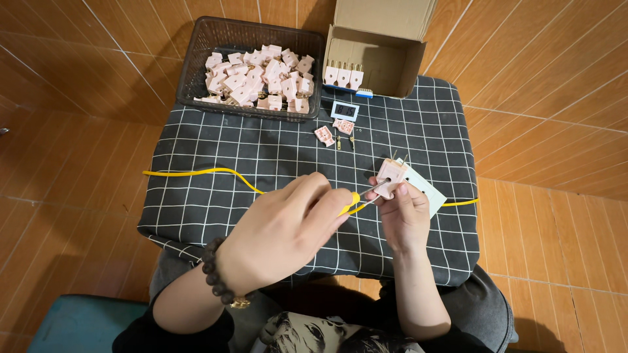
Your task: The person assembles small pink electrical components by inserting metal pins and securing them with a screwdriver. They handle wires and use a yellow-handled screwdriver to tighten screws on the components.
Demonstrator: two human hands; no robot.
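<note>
Here the left hand (281,229) clamps a yellow-handled screwdriver (353,201); the right hand's (402,209) fingers pinch a pink plug (391,176), probably light, rigid, best gripped at its sides.

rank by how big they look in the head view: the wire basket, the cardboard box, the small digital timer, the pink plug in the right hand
1. wire basket
2. cardboard box, close to the basket
3. pink plug, nearer the camera
4. digital timer

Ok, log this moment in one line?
left hand: yellow screwdriver | right hand: pink plug | basket: pink plugs | box: open
</note>
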